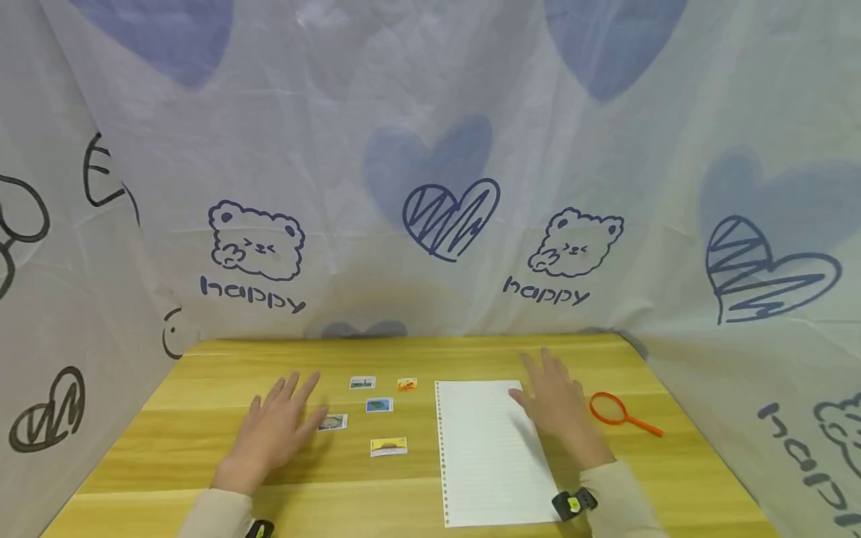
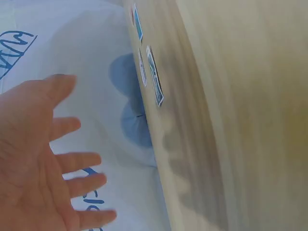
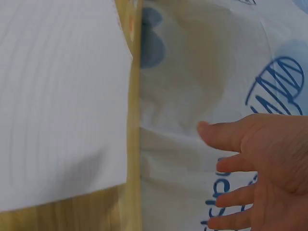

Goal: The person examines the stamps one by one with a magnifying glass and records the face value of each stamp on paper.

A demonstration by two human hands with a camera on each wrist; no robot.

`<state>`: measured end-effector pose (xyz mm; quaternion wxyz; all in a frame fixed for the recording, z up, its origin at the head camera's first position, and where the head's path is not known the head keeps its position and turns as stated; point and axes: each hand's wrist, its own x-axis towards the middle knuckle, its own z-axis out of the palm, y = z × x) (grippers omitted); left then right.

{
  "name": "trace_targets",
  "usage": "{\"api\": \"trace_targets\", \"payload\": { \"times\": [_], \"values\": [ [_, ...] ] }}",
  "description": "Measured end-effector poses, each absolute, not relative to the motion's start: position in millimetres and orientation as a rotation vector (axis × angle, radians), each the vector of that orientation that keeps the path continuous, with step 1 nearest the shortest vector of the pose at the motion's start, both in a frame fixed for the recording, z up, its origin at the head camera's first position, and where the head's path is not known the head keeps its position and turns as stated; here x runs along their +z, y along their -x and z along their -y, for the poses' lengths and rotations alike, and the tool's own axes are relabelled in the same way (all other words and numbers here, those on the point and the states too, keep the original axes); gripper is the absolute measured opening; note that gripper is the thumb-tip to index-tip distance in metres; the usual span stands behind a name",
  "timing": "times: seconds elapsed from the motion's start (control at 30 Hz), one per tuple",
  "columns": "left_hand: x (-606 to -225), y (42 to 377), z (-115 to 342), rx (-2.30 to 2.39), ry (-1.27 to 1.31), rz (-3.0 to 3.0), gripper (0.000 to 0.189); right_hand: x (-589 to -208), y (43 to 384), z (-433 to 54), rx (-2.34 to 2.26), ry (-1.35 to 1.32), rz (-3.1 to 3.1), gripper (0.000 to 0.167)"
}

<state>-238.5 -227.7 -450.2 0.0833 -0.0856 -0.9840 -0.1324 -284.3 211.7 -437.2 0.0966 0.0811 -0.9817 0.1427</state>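
Note:
My left hand [image 1: 272,430] hovers over the left part of the table with fingers spread, holding nothing. Its thumb overlaps a grey stamp [image 1: 332,422] in the head view. Several more small stamps lie beside it: a green one [image 1: 362,382], a red-and-yellow one [image 1: 406,384], a blue one [image 1: 380,405] and a wider yellow one [image 1: 389,447]. The right hand [image 1: 554,403], fingers apart and holding nothing, hangs above the right edge of a white lined loose-leaf sheet [image 1: 494,463]. In the left wrist view the palm [image 2: 29,154] faces the camera, fingers extended.
An orange-red magnifying glass [image 1: 625,415] lies right of the sheet, handle pointing toward the front right. The wood-grain table [image 1: 168,448] is bordered at the back and sides by a pale curtain [image 1: 350,254] printed with hearts and bears.

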Motion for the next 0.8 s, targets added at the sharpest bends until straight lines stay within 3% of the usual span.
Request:
{"api": "trace_targets", "payload": {
  "times": [0.3,0.8],
  "values": [
    [-452.6,235.8,202.6,-0.512,0.559,2.847,0.045,-423.3,287.6,-251.9,0.549,-0.21,2.915,0.05],
    [-462.7,236.0,175.4,-0.71,0.708,2.871,0.04,-425.0,285.1,-309.9,0.607,-0.184,2.979,0.052]
  ]
}}
